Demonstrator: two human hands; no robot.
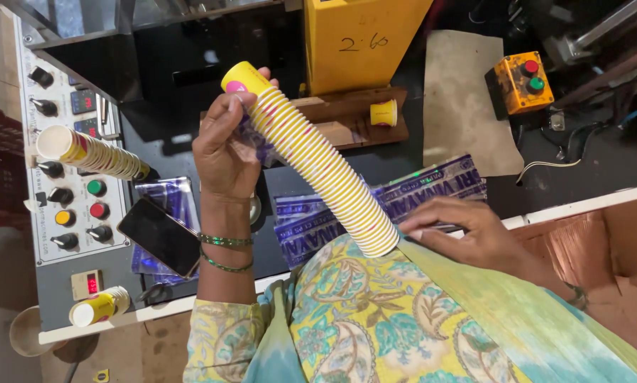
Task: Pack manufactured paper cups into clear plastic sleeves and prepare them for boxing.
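Here the left hand (224, 152) has its grip closed around the upper end of a long nested stack of yellow paper cups with pink dots (317, 159), fingers curled over the top cup and thumb behind it, so the stack slants down from that grip to the person's lap, where its lower end rests against the patterned yellow and teal cloth (375, 319). The right hand (467, 230) lies flat just beside that lower end, fingers spread and loosely apart, resting on a bundle of blue-and-white printed plastic sleeves (410, 195); whether it touches the stack itself cannot be told. Counting stacks of cups, there are three: the one held, a second shorter one (91, 152) lying on its side to the left of the left-hand grip on the grey control panel with knobs and coloured buttons (63, 206), and a third, very short one (100, 306) lower down at the panel's foot. One single yellow cup (383, 113) stands on a wooden block beyond the held stack. One black phone (159, 235) lies just left of the left wrist, which bears two green bangles (224, 252).
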